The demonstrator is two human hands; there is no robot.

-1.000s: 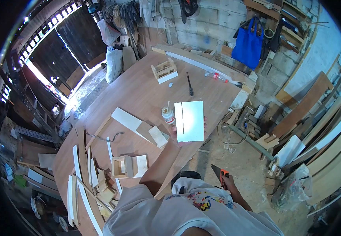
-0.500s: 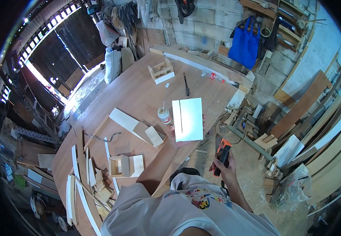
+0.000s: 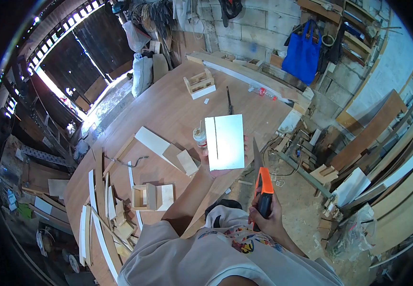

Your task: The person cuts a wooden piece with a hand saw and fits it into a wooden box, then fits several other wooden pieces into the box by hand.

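Observation:
My left hand (image 3: 208, 163) grips a white rectangular board (image 3: 230, 143) from beneath, its fingertips showing at the board's right edge. A dark straight line or slit runs lengthwise near the left side of the board. In my right hand (image 3: 269, 218) is a handsaw (image 3: 264, 193) with an orange and black handle, its blade pointing up and away, just right of the board. Close to the board's left edge stands a small glass jar (image 3: 200, 137) with a stick in it. Behind the board a dark, thin tool (image 3: 230, 101) lies on the table, partly covered.
The brown wooden table (image 3: 163, 112) carries a small wooden frame (image 3: 200, 85), an open wooden box (image 3: 145, 197) and several white strips (image 3: 99, 224) at left. Planks (image 3: 368, 131) lean at right. A blue bag (image 3: 303, 56) hangs on the wall.
The handsaw has risen and turned so its blade now points upward beside the board. The white board has shifted slightly left and up. The view has tilted a little.

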